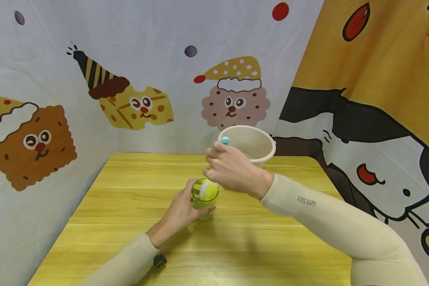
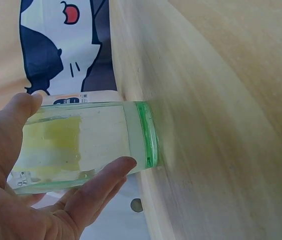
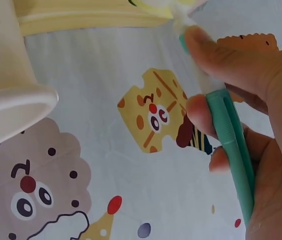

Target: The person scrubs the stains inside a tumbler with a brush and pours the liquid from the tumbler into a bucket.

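Observation:
My left hand [image 1: 182,209] grips a clear green-tinted drinking glass [image 1: 201,205], fingers on one side and thumb on the other. In the left wrist view the glass [image 2: 101,135] shows a thick green base close to the tabletop; whether it touches is hard to tell. Above the glass, my right hand [image 1: 232,166] holds a cup brush by its teal and white handle [image 3: 229,135]. The handle's light blue end [image 1: 225,140] pokes out over the fist. Inside the glass sits the brush's yellow and white sponge head [image 1: 209,190].
A cream bucket [image 1: 269,153] stands at the table's back edge, just behind my right hand. Wood-grain tabletop [image 1: 128,198] spreads around both hands. Printed cartoon cloth [image 1: 146,47] hangs behind and at the sides. A small black object [image 1: 159,261] is by the left sleeve.

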### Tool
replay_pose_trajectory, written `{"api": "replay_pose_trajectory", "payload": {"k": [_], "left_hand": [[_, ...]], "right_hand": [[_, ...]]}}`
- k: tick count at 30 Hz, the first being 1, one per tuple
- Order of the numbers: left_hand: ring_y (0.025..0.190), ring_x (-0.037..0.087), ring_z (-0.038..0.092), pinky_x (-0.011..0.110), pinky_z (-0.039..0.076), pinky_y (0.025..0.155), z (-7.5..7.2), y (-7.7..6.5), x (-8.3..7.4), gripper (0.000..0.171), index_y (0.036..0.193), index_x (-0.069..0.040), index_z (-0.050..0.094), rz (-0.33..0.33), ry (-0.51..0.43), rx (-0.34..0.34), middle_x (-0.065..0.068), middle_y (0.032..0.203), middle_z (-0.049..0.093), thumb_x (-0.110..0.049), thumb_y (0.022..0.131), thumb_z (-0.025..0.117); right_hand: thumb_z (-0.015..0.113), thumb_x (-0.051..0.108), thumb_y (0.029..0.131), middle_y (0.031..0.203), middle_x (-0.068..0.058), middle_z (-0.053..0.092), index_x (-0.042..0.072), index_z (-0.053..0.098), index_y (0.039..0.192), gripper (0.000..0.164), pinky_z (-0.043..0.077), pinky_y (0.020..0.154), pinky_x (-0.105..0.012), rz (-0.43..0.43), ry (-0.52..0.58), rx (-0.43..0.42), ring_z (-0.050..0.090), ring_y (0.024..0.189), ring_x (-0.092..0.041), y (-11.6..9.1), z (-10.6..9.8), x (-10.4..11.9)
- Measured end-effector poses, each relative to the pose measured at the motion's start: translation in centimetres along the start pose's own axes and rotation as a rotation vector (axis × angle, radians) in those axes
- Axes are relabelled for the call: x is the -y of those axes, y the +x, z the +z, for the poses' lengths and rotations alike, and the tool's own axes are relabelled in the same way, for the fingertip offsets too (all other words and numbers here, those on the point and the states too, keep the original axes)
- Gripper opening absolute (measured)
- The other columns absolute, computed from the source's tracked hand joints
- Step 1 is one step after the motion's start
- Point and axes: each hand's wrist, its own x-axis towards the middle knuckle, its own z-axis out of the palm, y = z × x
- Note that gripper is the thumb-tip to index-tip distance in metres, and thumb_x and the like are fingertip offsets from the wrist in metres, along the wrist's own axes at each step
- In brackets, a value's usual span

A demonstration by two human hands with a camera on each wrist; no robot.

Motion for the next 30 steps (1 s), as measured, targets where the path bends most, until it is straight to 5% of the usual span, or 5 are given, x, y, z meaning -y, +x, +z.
{"api": "replay_pose_trajectory", "payload": {"k": [13,30], "left_hand": [[0.127,0.027,0.079,0.051,0.072,0.100,-0.1,0.1,0.1,0.090,0.160,-0.018,0.050,-0.014,0.006,0.018,0.008,0.140,0.078,-0.038,0.091,0.104],[0.127,0.024,0.079,0.050,0.072,0.104,0.0,-0.1,0.0,0.089,0.160,-0.025,0.050,-0.066,-0.019,0.030,0.004,0.140,0.078,-0.042,0.091,0.104]], "right_hand": [[0.099,0.041,0.084,0.101,0.005,0.088,0.032,0.086,0.106,0.027,0.045,0.106,-0.041,-0.047,0.038,0.111,0.066,0.102,-0.021,0.9,-0.2,-0.8],[0.090,0.059,0.096,0.110,0.002,0.089,0.032,0.086,0.113,0.032,0.048,0.111,-0.046,-0.003,0.180,0.195,0.073,0.114,-0.023,0.7,0.6,-1.8]]}}
